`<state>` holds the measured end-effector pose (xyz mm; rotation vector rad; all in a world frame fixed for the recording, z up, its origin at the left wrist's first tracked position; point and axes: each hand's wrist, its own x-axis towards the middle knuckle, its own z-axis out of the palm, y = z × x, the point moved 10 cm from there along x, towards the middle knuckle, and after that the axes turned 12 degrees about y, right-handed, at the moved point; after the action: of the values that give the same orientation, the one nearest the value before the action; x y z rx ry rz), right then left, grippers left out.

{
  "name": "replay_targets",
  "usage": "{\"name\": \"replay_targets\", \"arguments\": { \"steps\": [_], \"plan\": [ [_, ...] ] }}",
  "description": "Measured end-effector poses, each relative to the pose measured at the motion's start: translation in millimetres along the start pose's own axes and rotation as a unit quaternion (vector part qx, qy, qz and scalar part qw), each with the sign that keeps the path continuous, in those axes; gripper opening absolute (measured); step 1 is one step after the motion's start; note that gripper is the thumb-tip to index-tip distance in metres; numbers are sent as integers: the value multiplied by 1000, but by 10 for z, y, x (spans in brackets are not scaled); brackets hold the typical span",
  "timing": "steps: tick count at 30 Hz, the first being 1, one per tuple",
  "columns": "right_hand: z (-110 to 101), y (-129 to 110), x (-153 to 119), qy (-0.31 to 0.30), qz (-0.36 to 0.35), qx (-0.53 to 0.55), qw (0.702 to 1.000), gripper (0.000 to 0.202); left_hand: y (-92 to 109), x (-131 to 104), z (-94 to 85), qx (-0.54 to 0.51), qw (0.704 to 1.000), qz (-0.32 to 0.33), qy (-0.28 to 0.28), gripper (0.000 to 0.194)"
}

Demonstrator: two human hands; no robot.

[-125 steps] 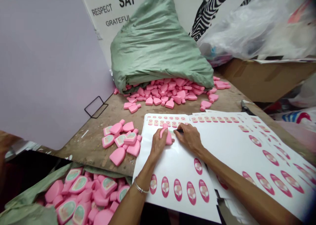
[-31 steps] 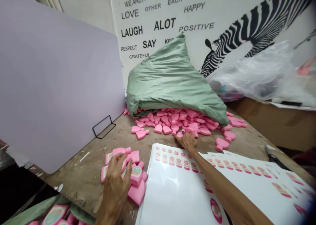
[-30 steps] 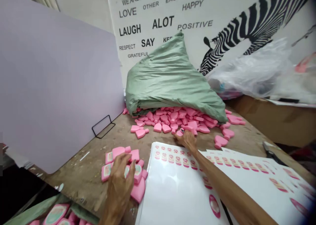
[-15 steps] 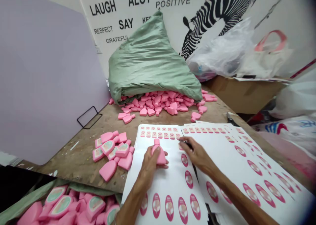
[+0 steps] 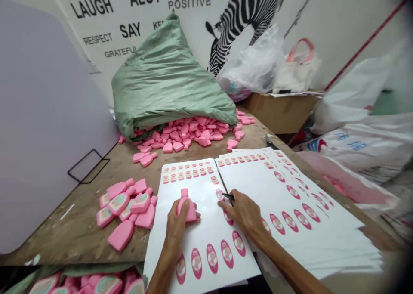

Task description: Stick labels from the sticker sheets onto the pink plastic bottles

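Observation:
My left hand (image 5: pixel 180 218) is closed around a small pink plastic bottle (image 5: pixel 184 201), neck pointing away from me and its plain side up. It is held over the left sticker sheet (image 5: pixel 180 231), which has rows of small labels at the top and pink oval labels down the right side and along the bottom. My right hand (image 5: pixel 243 212) grips a thin black pointed tool (image 5: pixel 228 196), perhaps tweezers. The tool's tip is at an oval label (image 5: pixel 220 194) on the sheet's right side; I cannot tell if it touches. To the left lies a pile of pink bottles (image 5: pixel 121 236), several with labels on.
A stack of sticker sheets (image 5: pixel 245 177) lies on the right. Behind, a green sack (image 5: pixel 174 83) spills many pink bottles (image 5: pixel 203 139). Labelled bottles (image 5: pixel 108 284) fill a bag below the table edge. A black wire stand (image 5: pixel 88 167) is at left; a cardboard box (image 5: pixel 277 111) stands behind right.
My right hand has moved down the sheet, from near the small label rows to the oval labels. My left hand still holds the bottle. The whole view has swung to the right.

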<state>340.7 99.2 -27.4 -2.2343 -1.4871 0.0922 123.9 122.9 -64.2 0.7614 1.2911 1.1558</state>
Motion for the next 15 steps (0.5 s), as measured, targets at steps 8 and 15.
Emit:
{"name": "replay_targets", "arguments": {
  "steps": [8, 15],
  "plan": [
    [-108, -147, -106, 62, -30, 116, 991, 19, 120, -75, -22, -14, 1000, 7, -2, 40],
    [-331, 170, 160, 52, -53, 116, 991, 17, 256, -72, -278, 16, 998, 42, 54, 43]
  ]
}}
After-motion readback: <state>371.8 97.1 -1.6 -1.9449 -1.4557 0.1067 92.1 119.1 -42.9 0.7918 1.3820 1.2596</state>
